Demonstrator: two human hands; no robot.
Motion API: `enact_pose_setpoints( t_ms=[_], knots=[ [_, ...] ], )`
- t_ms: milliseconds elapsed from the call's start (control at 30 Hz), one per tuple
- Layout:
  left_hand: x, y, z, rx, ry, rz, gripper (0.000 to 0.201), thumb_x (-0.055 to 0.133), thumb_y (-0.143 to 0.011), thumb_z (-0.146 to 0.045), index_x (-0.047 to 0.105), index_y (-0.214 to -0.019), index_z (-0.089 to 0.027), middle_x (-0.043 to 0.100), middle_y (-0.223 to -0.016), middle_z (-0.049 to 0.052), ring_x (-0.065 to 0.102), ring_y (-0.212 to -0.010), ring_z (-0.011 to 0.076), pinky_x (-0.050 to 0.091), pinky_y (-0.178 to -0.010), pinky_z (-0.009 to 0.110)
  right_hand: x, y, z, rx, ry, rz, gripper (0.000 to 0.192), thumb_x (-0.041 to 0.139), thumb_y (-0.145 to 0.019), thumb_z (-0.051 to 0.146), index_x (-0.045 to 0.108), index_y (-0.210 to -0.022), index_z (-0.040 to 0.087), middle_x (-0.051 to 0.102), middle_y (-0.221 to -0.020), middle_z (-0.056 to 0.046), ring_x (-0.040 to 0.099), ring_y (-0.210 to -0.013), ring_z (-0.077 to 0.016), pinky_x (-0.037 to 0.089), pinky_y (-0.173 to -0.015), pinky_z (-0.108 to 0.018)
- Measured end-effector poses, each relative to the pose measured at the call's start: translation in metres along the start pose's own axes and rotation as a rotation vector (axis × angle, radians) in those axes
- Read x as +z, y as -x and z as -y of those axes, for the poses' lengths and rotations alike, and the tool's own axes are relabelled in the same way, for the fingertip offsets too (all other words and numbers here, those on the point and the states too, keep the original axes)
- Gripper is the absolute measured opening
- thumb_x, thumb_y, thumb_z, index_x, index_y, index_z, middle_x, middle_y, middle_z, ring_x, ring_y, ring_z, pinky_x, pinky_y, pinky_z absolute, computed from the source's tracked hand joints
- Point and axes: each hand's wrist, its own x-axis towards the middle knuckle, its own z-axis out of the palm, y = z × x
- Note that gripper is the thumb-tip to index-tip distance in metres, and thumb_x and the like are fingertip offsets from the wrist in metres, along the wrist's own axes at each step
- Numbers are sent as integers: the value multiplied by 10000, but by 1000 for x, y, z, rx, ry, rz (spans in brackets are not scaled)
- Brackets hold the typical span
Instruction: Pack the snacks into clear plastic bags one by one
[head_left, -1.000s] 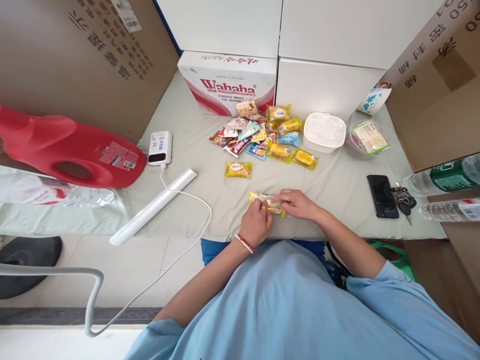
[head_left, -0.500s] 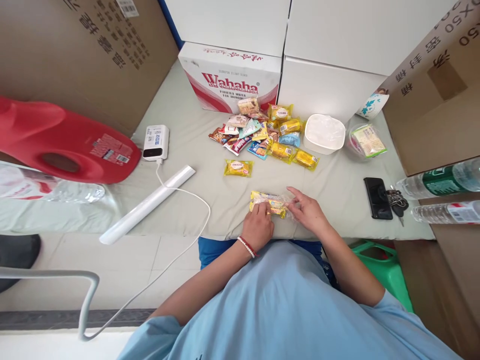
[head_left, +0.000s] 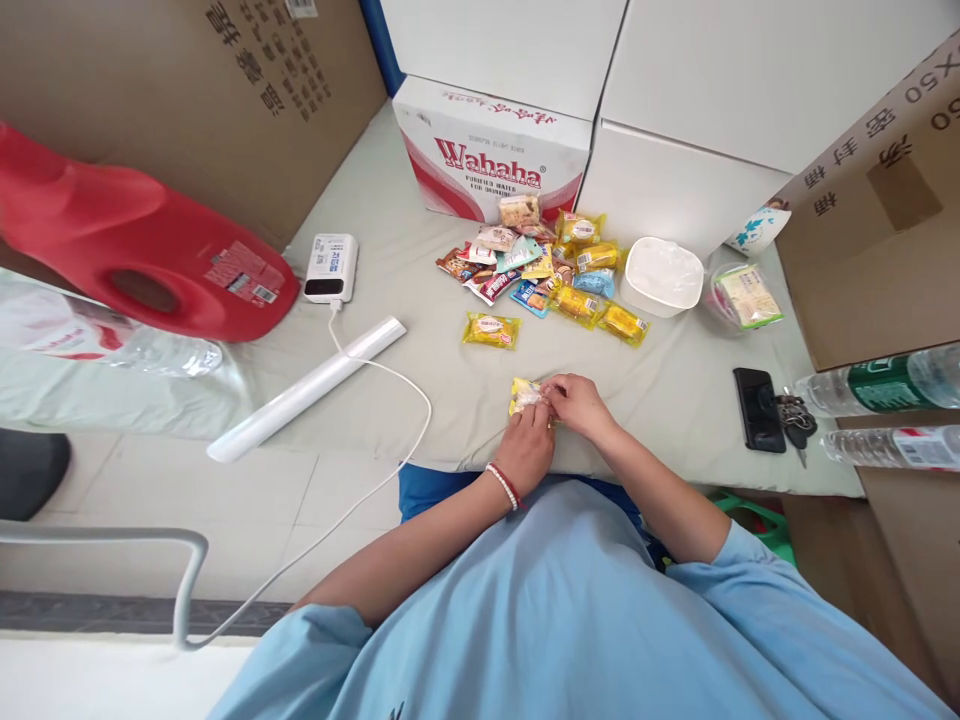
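I am looking down at both hands meeting over one yellow snack packet, which is lying on the grey-green cloth-covered table close to its near edge, a little right of that edge's middle. The left hand is coming up from below, wrist bead bracelet showing, with its fingers closed over the packet's near side. The right hand is reaching in from the right, and its fingertips are pinched together on the packet's right end. So both hands are clamped on the same packet, touching each other over it. Only the packet's left end is sticking out past the fingers; its long axis is running roughly along the near edge, left to right, though the covered part makes the exact tilt hard to tell. The uncovered end is lying to the left of both grips, on the left hand's side. Farther toward the back edge, a single yellow packet is lying alone, well apart from the hands, and beyond it a heap of mixed snacks is sitting just beside a white lidded tub.
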Motion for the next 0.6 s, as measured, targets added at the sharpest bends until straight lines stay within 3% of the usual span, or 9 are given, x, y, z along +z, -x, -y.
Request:
enact_pose_setpoints(
  t_ms=[133, 233, 333, 433, 600],
  knots=[
    [-7, 7, 26, -23, 140, -74, 356, 526, -914, -172, 648, -1246, -138, 647, -1172, 138, 615, -1052, 264, 532, -930, 412, 8, -1, 2, -86, 100, 3, 241, 534, -956, 178, 767, -997, 222, 749, -893, -38, 711, -899, -188, 554, -882, -304],
    [-7, 9, 42, -311, 311, -265, 331, 494, -962, -228, 644, -1254, -185, 637, -1154, 115, 630, -1074, 244, 542, -949, 392, 9, 5, 1, -163, 174, 4, 263, 511, -1001, 219, 756, -1096, 208, 737, -1046, -87, 708, -962, -200, 553, -921, -321],
    [-4, 1, 46, -520, 290, -279, 313, 603, -935, -373, 675, -1151, -159, 616, -1078, 137, 617, -1055, 306, 543, -926, 456, 12, 10, 0, -164, 109, -6, 285, 476, -1023, 231, 734, -1142, 208, 715, -1118, -100, 715, -913, -191, 571, -908, -336],
    [-1, -10, 42, -492, 303, -225, 275, 687, -867, -339, 676, -1068, -151, 612, -1046, 143, 599, -1065, 331, 519, -956, 485, 15, 15, -2, -197, 21, -46, 268, 478, -1020, 259, 727, -1109, 217, 700, -1106, -97, 704, -956, -202, 573, -932, -366],
    [-4, -16, 40, -491, 411, -252, 209, 698, -825, -253, 623, -1008, -187, 623, -991, 99, 618, -961, 289, 534, -894, 454, 20, 29, -7, -278, -112, -95, 258, 522, -1000, 398, 697, -1095, 233, 656, -1105, -105, 658, -1042, -230, 557, -975, -424]
  ],
)
